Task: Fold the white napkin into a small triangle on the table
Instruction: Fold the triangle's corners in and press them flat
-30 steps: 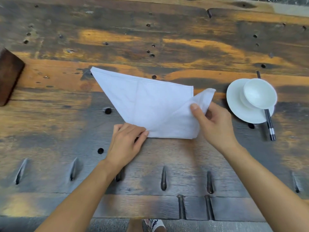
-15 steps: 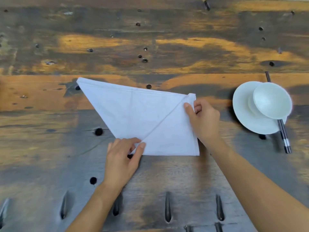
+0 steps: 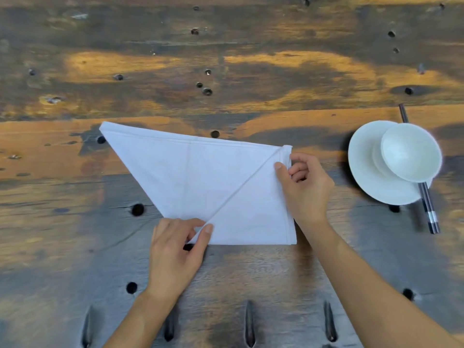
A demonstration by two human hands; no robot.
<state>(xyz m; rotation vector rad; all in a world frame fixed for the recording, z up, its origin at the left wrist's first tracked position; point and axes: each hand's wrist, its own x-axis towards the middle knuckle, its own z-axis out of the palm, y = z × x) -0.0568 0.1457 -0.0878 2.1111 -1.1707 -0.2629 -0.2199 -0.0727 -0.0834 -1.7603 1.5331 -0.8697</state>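
Observation:
The white napkin (image 3: pixel 200 179) lies flat on the worn wooden table (image 3: pixel 226 71). Its right part is folded over, with a diagonal edge running from bottom centre to the upper right corner. A long point reaches to the upper left. My left hand (image 3: pixel 178 252) pins the bottom corner where the diagonal starts, thumb and fingers pressed on the cloth. My right hand (image 3: pixel 303 187) pinches the upper right corner of the folded flap between thumb and fingers.
A white saucer (image 3: pixel 364 177) with a small white bowl (image 3: pixel 410 155) on it stands to the right of the napkin. Dark chopsticks (image 3: pixel 429 209) lie under them. The tabletop has round holes and long slots near its front edge.
My right hand has carried the lifted right flap leftward and down; it now lies flat with its corner at the napkin's upper right. The left hand stays on the bottom corner.

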